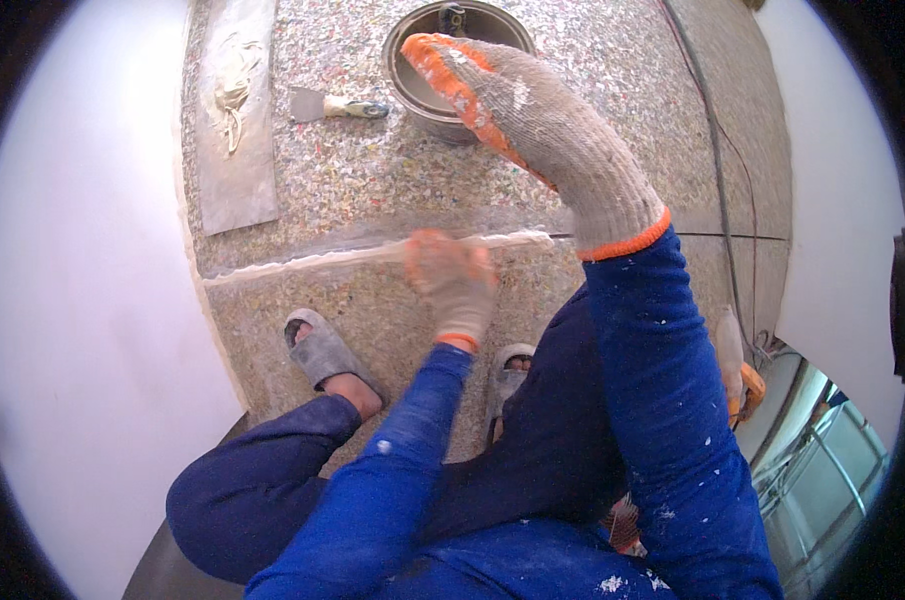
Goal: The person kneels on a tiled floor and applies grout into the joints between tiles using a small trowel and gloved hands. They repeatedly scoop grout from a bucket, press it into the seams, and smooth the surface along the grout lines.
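My right hand (543,115), in a grey knit glove with an orange coated palm, is raised in front of a round bucket (443,128) and partly hides it. Its fingers are stretched out and held together, and no object shows in them. A dark handle (453,18) shows inside the bucket's far side. My left hand (451,280), gloved the same way, is low over a strip of cream-coloured filler (323,260) along a floor seam. Motion smears its fingers. Left of the bucket lies a putty knife (338,106) with a wide blade.
A long flat board (238,190) with a smear of cream paste lies at the far left. White walls (83,250) stand on both sides. Dark cables (718,150) run along the right. An orange-and-white tool (741,370) sits beside my right arm. My sandalled feet (333,355) stand near the seam.
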Available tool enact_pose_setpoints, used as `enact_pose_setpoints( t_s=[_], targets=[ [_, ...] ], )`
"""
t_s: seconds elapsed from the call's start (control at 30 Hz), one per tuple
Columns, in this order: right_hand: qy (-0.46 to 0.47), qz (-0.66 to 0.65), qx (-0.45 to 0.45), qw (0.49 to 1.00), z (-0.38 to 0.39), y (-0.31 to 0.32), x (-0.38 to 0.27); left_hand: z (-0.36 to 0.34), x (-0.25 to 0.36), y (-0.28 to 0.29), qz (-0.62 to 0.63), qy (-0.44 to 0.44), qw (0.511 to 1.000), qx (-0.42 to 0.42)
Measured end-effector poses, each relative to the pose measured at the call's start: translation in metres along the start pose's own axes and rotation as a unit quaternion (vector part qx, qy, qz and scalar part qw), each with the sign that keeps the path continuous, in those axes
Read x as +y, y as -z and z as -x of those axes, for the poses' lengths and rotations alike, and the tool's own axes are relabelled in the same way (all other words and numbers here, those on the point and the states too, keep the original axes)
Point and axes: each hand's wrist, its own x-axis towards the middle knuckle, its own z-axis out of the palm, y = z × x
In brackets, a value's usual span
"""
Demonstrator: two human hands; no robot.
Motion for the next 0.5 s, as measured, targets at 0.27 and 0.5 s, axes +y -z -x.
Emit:
enact_pose_setpoints(
  t_s=[0.27,0.5],
  targets=[
    [0.178,0.133,0.076,0.972,0.003,0.014,0.016,0.019,0.025,-0.027,0.020,-0.093,0.995,-0.024],
    [0.059,0.142,0.034,0.988,0.023,0.034,-0.007,0.016,0.076,-0.013,0.050,-0.204,0.977,-0.041]
  ],
)
